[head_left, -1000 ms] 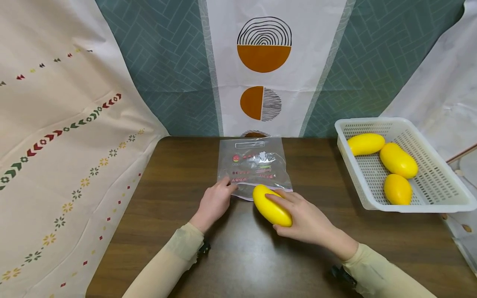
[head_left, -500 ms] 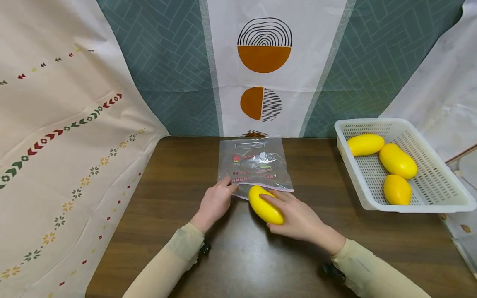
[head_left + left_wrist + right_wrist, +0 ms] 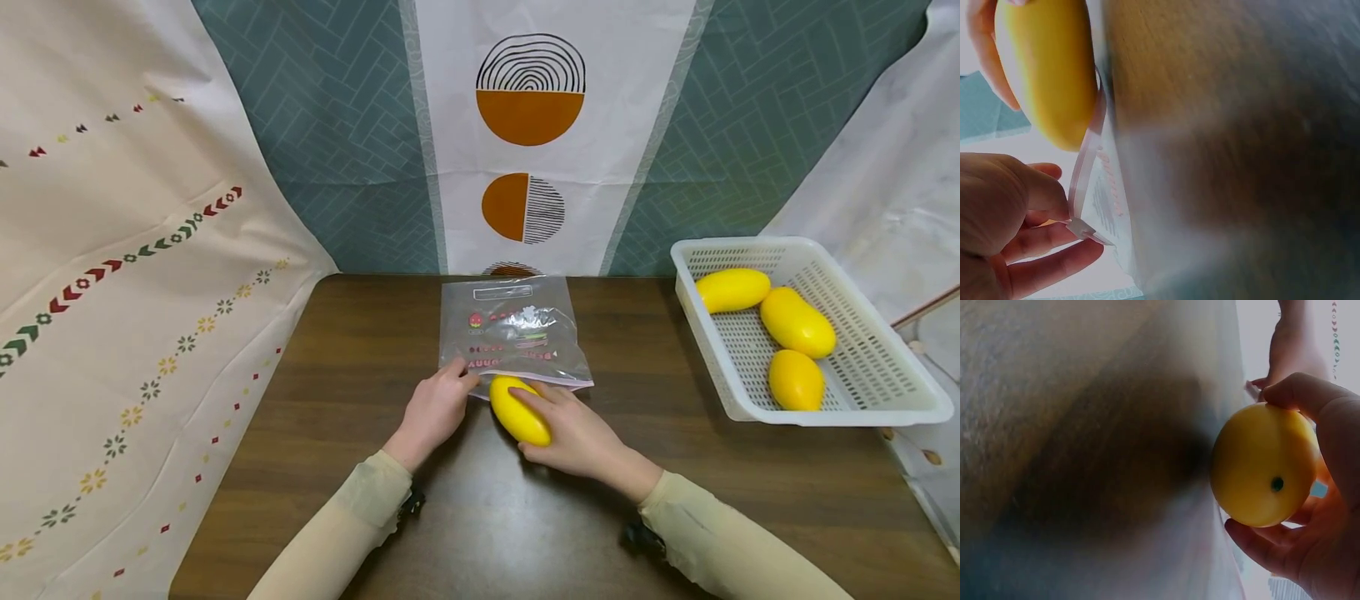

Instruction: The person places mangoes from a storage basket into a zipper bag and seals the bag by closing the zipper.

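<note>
A clear zip bag [image 3: 513,317] with pink and red print lies flat on the table, its opening towards me. My left hand [image 3: 437,407] pinches the left corner of the opening; in the left wrist view, thumb and fingers grip the end of the zip strip [image 3: 1087,159]. My right hand [image 3: 573,432] grips a yellow mango [image 3: 519,414] from the right, thumb on one side and fingers on the other. The mango's far end is right at the bag's mouth. A dark stem spot shows on its near end in the right wrist view.
A white plastic basket [image 3: 716,371] with three more yellow mangoes [image 3: 797,379] stands at the right on the brown wooden table [image 3: 360,333]. Patterned cloths [image 3: 352,167] hang behind the table and along both sides.
My right hand has carried the mango leftwards, closer to the left hand and against the bag's opening. The left hand has stayed at the bag's corner.
</note>
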Available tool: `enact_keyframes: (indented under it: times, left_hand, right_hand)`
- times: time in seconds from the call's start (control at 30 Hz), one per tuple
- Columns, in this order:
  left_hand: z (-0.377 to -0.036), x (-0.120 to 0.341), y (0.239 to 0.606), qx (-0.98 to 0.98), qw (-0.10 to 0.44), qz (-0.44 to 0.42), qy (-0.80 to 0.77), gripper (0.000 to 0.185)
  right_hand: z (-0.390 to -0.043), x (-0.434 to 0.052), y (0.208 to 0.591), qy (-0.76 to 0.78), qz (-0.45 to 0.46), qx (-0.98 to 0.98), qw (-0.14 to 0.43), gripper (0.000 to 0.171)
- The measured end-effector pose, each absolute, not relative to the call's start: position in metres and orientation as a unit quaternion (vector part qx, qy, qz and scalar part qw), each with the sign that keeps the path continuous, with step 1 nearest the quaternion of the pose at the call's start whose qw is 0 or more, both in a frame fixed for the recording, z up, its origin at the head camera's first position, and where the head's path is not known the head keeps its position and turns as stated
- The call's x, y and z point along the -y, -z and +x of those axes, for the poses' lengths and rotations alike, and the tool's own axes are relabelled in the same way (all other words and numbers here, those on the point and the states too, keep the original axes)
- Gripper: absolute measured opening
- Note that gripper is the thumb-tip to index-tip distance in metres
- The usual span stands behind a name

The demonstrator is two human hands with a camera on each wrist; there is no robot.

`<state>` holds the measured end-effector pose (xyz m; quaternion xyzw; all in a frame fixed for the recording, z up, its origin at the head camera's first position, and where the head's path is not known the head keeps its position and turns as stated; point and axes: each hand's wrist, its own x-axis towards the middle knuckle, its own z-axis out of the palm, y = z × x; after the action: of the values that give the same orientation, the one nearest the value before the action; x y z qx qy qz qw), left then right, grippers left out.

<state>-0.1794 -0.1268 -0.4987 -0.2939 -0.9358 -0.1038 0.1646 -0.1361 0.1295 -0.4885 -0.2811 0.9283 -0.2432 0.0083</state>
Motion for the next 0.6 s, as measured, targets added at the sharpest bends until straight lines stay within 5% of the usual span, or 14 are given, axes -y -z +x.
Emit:
enact_keyframes:
  times: [0.6]
  left_hand:
    - [-0.1814,0.1282,0.5018,0.934,0.164,-0.298,0.109,0.014]
  right_hand:
    - [-0.1411,-0.1329,0.4938,0.270,-0.300,-0.915,0.024,0.080]
